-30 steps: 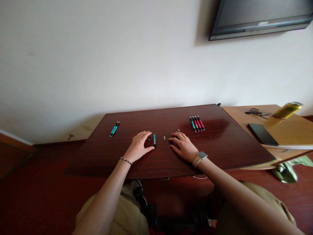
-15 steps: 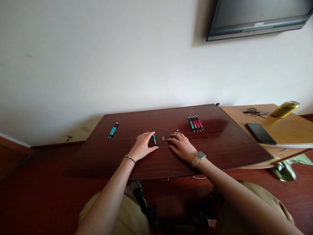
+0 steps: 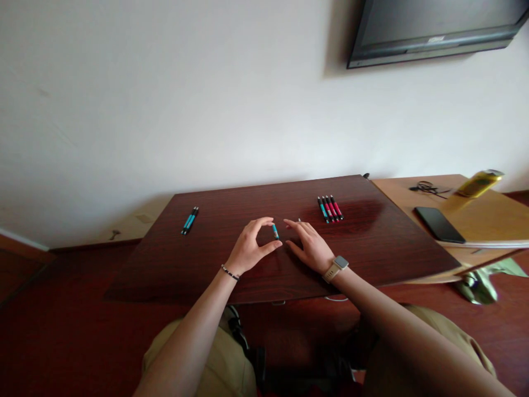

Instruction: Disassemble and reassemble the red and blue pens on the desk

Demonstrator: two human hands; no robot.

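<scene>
My left hand [image 3: 252, 243] holds a short blue pen barrel [image 3: 275, 231] with a dark end, between its thumb and index fingertips. Just to the right, my right hand [image 3: 308, 243] hovers low at the table with thumb and fingers apart, and nothing shows in it. A tiny whitish pen part [image 3: 299, 220] peeks out beyond the right fingers; whether they touch it I cannot tell. Farther right lies a row of several blue and pink pens [image 3: 329, 209]. Two blue pens [image 3: 189, 220] lie side by side at the left of the table.
The dark wooden table [image 3: 231, 204] stands against the wall. On a lighter desk [image 3: 491, 220] to its right are a black phone [image 3: 438, 224], a dark cable [image 3: 427, 188] and a yellow can [image 3: 479, 183]. A television [image 3: 438, 33] hangs above.
My left hand has moved right with the pen barrel, toward my right hand. The small whitish piece that lay between the hands no longer shows. My right thumb and index finger have spread.
</scene>
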